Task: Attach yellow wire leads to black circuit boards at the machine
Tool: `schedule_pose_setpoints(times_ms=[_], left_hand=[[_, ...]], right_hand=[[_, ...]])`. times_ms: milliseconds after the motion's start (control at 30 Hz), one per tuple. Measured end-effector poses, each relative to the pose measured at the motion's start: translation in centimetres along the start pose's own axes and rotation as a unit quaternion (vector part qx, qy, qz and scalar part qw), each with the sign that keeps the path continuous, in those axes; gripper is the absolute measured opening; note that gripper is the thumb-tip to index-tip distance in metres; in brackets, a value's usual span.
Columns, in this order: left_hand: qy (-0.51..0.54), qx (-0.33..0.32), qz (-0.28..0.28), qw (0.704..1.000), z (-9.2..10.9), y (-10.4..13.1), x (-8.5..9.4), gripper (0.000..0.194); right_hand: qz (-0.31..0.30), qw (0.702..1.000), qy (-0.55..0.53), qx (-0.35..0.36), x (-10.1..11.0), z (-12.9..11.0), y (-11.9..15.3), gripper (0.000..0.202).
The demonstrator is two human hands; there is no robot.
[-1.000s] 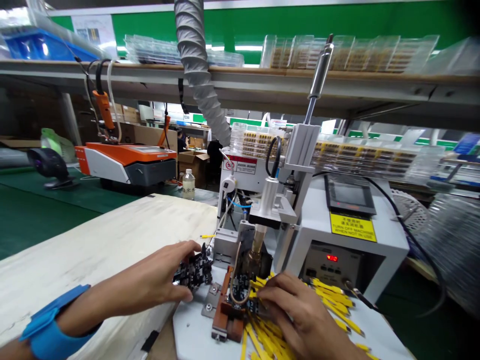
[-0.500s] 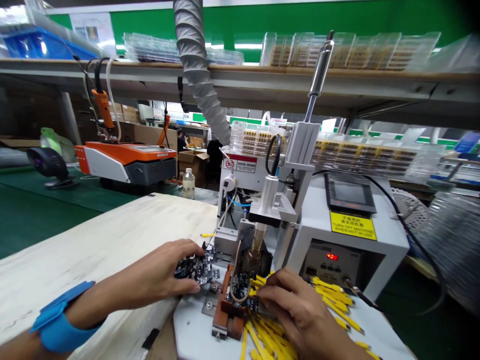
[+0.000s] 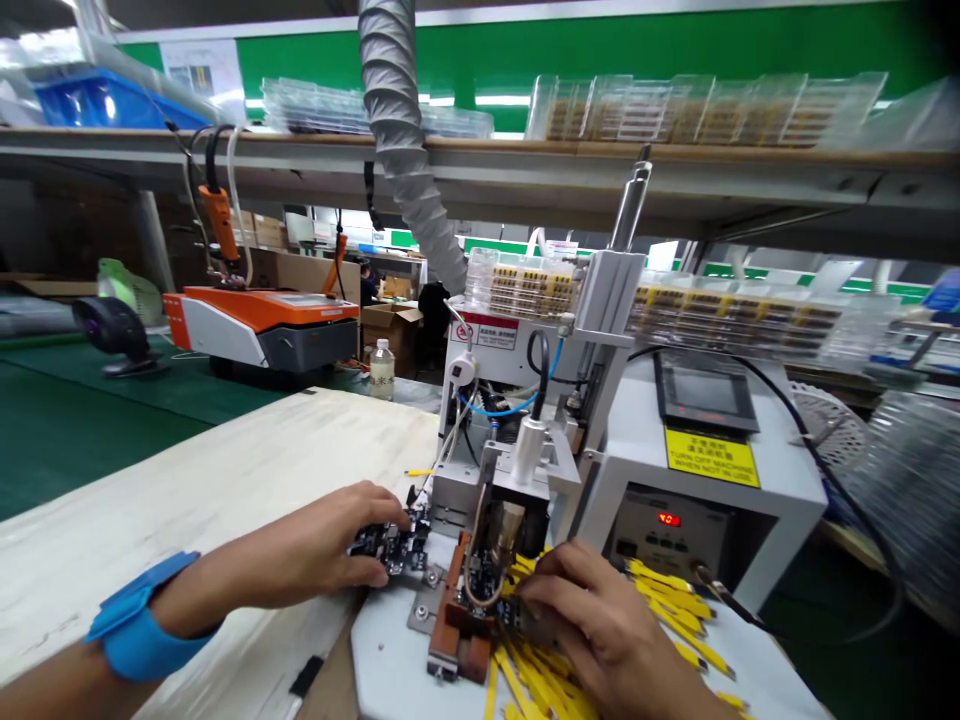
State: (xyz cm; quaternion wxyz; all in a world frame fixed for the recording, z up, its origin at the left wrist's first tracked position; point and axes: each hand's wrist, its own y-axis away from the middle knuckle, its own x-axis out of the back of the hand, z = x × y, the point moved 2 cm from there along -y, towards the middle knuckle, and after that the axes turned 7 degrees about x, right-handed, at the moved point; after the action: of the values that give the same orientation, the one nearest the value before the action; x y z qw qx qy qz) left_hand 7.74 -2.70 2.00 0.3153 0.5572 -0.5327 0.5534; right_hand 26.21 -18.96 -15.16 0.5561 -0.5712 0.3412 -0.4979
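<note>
My left hand point(image 3: 341, 555) curves around a cluster of small black circuit boards point(image 3: 394, 548), thumb on the near side and fingers over the top. Close to the brown fixture point(image 3: 450, 625), my right hand point(image 3: 592, 615) is closed, fingertips pinched at a yellow strip point(image 3: 519, 568) by the fixture's right side; the grip itself is partly hidden. Small dark boards sit in the fixture, under the brass-coloured tip point(image 3: 510, 525) of the press and a curved tube. A heap of yellow strips point(image 3: 536, 685) lies beneath my right hand.
The press column point(image 3: 607, 295) rises behind the fixture. A grey control box point(image 3: 720, 540) with a red display stands right, more yellow strips point(image 3: 667, 600) before it. A pale board point(image 3: 247, 470) covers the bench at left. A grey duct point(image 3: 394, 110) hangs from above.
The press head has come down towards the fixture, its upper cylinder rod dropping with it. Both hands stay at nearly the same places. The view has shifted slightly.
</note>
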Motion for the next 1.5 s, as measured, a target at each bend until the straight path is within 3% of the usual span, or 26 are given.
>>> schedule_pose_setpoints(times_ms=[300, 500, 900, 1167, 1367, 1433, 1500], left_hand=[[-0.032, 0.015, 0.012, 0.999, 0.6, -0.4, -0.9, 0.037], [-0.039, 0.010, 0.027, 0.999, 0.4, -0.4, -1.2, 0.054], [-0.039, -0.010, 0.048, 0.998, -0.3, -0.3, -1.0, 0.048], [-0.022, -0.059, 0.055, 0.997, 0.3, -0.1, -1.3, 0.045], [-0.012, -0.092, 0.070, 0.993, 0.7, -0.1, -1.8, 0.043], [-0.011, -0.100, 0.076, 0.992, 0.9, -0.1, -2.0, 0.042], [-0.011, -0.100, 0.078, 0.992, 1.0, -0.1, -2.0, 0.041]], right_hand=[[0.001, 1.000, 0.004, 0.005, 0.2, -0.3, -0.2, 0.027], [0.011, 1.000, 0.010, 0.013, 0.3, -0.5, -0.3, 0.027], [0.010, 1.000, 0.004, 0.017, 0.2, -0.4, -0.3, 0.028], [0.019, 1.000, -0.001, 0.013, -0.1, -0.2, -0.3, 0.024], [0.031, 0.998, -0.051, -0.027, -0.6, -0.2, -0.2, 0.023], [0.037, 0.993, -0.081, -0.080, -1.0, -0.2, 0.0, 0.022], [0.030, 0.974, -0.127, -0.183, -1.6, 0.0, 0.2, 0.021]])
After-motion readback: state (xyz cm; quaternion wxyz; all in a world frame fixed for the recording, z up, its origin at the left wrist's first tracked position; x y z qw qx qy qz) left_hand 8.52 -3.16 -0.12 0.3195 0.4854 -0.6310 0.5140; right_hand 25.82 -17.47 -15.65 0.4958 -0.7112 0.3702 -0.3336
